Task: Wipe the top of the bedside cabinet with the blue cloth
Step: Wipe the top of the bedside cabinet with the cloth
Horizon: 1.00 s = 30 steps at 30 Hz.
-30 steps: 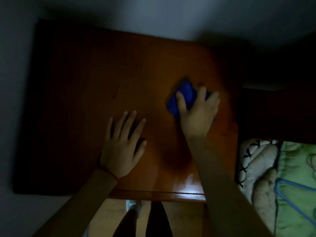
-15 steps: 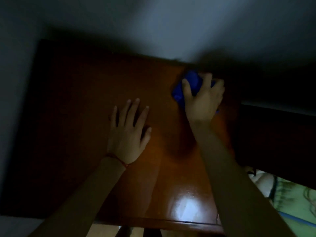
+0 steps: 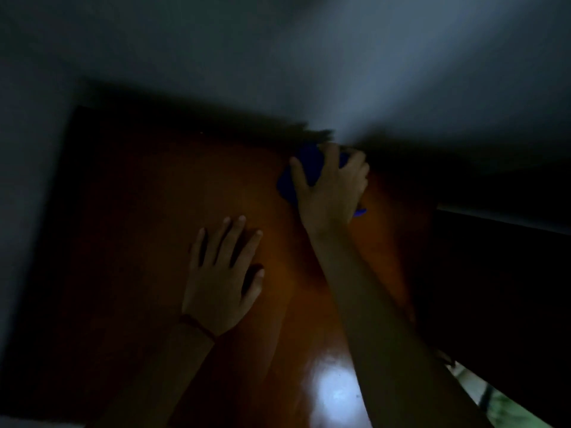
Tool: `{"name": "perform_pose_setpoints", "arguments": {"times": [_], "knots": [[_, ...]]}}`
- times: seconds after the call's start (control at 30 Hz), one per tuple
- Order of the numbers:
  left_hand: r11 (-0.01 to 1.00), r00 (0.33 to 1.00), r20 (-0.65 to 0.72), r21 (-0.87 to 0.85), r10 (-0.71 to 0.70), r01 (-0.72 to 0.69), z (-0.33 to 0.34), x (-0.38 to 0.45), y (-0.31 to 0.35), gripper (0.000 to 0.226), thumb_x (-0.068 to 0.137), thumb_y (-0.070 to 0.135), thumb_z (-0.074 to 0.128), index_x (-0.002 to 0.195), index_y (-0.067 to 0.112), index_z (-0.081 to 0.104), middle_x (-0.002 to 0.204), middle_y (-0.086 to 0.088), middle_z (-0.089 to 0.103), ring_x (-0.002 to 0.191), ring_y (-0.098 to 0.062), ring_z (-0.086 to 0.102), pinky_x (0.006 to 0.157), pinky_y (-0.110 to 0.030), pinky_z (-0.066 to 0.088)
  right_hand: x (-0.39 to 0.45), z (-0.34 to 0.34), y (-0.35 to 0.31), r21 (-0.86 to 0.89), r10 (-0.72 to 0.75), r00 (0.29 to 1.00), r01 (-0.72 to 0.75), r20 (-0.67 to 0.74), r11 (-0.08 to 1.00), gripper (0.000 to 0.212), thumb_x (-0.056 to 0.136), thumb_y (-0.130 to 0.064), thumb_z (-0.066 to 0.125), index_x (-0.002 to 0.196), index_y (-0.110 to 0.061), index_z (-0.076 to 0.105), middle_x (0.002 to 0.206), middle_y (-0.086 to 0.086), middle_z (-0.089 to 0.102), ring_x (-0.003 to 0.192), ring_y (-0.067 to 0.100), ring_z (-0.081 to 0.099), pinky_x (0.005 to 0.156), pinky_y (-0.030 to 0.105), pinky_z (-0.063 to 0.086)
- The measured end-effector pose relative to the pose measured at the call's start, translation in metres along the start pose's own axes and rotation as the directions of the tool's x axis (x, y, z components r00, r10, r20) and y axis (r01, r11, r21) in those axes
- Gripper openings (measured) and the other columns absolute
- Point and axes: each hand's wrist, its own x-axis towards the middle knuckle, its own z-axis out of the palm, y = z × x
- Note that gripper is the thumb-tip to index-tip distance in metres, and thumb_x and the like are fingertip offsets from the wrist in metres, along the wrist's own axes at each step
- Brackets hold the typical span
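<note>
Dim light falls over the glossy wooden top of the bedside cabinet, which stands against a grey wall. With my right hand I press the bunched blue cloth onto the far edge, fingers curled over it. My left hand lies flat on the wood, fingers spread, holding nothing, a thin red bracelet at its wrist.

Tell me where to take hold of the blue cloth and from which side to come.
Grip the bunched middle of the blue cloth from above and from the near side, as the right hand does: it lies as a wad on the cabinet top, tight against the back wall, so the far side is blocked.
</note>
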Motion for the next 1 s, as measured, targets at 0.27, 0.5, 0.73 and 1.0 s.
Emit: {"name": "perform_pose_setpoints", "arguments": {"times": [0.27, 0.5, 0.73, 1.0], "knots": [[1.000, 1.000, -0.023, 0.000, 0.019, -0.019, 0.001, 0.001, -0.001, 0.052, 0.088, 0.039, 0.041, 0.133, 0.015, 0.040, 0.139, -0.020, 0.045, 0.132, -0.032, 0.029, 0.108, -0.052, 0.015, 0.004, -0.004, 0.014, 0.009, 0.076, 0.995, -0.075, -0.063, 0.997, 0.042, 0.080, -0.046, 0.061, 0.106, -0.015, 0.054, 0.114, 0.020, 0.048, 0.102, 0.034, 0.043, 0.085, 0.041, 0.035], [1.000, 1.000, -0.023, 0.017, 0.019, -0.019, 0.002, 0.001, -0.001, 0.051, 0.088, 0.038, 0.042, 0.133, 0.014, 0.042, 0.139, -0.020, 0.045, 0.132, -0.032, 0.029, 0.107, -0.055, 0.020, -0.028, 0.000, 0.015, 0.018, -0.070, 0.998, 0.070, 0.004, 0.997, 0.044, 0.083, -0.050, 0.055, 0.115, -0.020, 0.050, 0.114, 0.016, 0.047, 0.098, 0.024, 0.039, 0.078, 0.028, 0.022], [0.999, 0.999, -0.044, -0.047, -0.017, 0.014, -0.009, -0.037, -0.008, 0.051, 0.089, 0.038, 0.041, 0.133, 0.012, 0.043, 0.141, -0.018, 0.042, 0.134, -0.029, 0.027, 0.110, -0.050, 0.016, -0.050, -0.003, 0.006, -0.044, -0.068, 0.997, 0.070, 0.048, 0.997, 0.042, 0.084, -0.047, 0.057, 0.112, -0.016, 0.052, 0.112, 0.020, 0.047, 0.098, 0.032, 0.043, 0.079, 0.037, 0.031], [0.998, 0.997, 0.065, 0.032, -0.049, 0.047, -0.002, -0.122, -0.010, 0.052, 0.095, 0.049, 0.023, 0.134, 0.018, 0.037, 0.141, -0.014, 0.036, 0.131, -0.032, 0.028, 0.105, -0.054, 0.020, -0.139, -0.004, 0.011, -0.017, -0.062, 0.994, 0.064, 0.088, 0.998, 0.044, 0.084, -0.048, 0.056, 0.115, -0.017, 0.052, 0.111, 0.020, 0.049, 0.096, 0.034, 0.045, 0.081, 0.036, 0.029]]}}
